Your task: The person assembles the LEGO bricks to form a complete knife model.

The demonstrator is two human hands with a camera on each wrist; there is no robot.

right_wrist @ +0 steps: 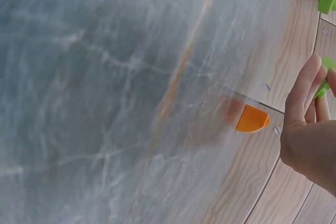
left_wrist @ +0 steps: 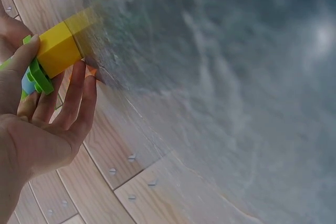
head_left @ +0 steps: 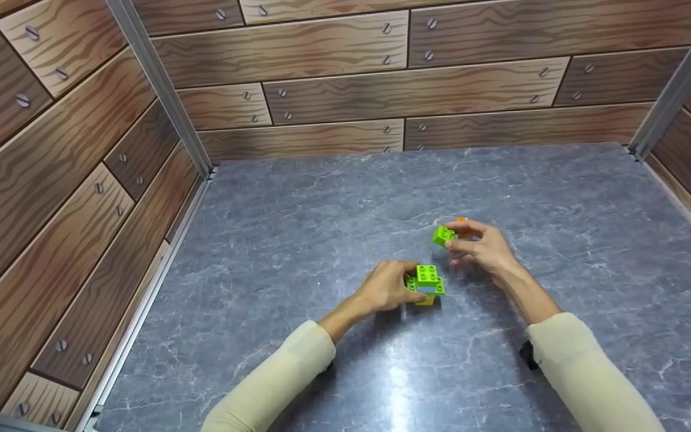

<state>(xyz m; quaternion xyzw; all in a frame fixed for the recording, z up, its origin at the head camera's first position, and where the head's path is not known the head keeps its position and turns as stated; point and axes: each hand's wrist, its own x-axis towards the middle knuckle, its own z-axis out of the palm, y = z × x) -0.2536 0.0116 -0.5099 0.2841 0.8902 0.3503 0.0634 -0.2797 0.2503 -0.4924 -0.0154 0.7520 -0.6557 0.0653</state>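
My left hand grips a small stack of toy building bricks between thumb and fingers. On top of the stack is a green brick with studs, over a light blue layer and a wider green piece. The yellow brick at its base shows best in the left wrist view, at the tabletop. My right hand pinches a separate small green brick by its edge, held up beyond the stack and to its right. In the right wrist view that green brick is partly hidden by the fingers.
An orange brick with a rounded side sits on the grey marbled tabletop, mostly behind the right hand in the head view. Wood-patterned walls enclose the table at the back and both sides, with metal posts at the corners.
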